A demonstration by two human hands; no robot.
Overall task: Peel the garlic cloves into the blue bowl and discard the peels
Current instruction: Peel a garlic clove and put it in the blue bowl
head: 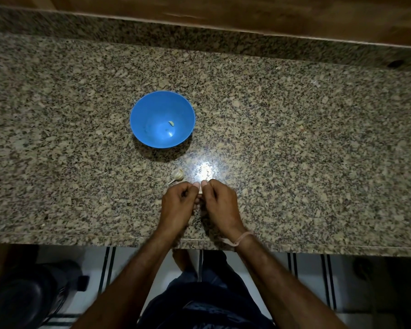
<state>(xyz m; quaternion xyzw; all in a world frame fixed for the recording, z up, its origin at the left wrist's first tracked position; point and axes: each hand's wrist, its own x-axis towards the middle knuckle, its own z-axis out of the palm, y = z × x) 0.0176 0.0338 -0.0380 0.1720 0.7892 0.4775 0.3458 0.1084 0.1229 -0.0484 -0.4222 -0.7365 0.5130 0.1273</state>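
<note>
A blue bowl (152,136) stands on the granite counter with one peeled garlic clove (171,123) inside it. A garlic bulb (177,175) lies on the counter between the bowl and my hands. My left hand (178,205) and my right hand (220,203) are side by side near the counter's front edge. Both pinch one small pale garlic clove (200,191) between thumbs and curled fingers. Most of that clove is hidden by my fingers.
The granite counter (294,138) runs wide to both sides, with a granite upstand and wood panel behind. Its front edge (105,241) lies just under my wrists. A dark round object (26,295) sits on the tiled floor at lower left.
</note>
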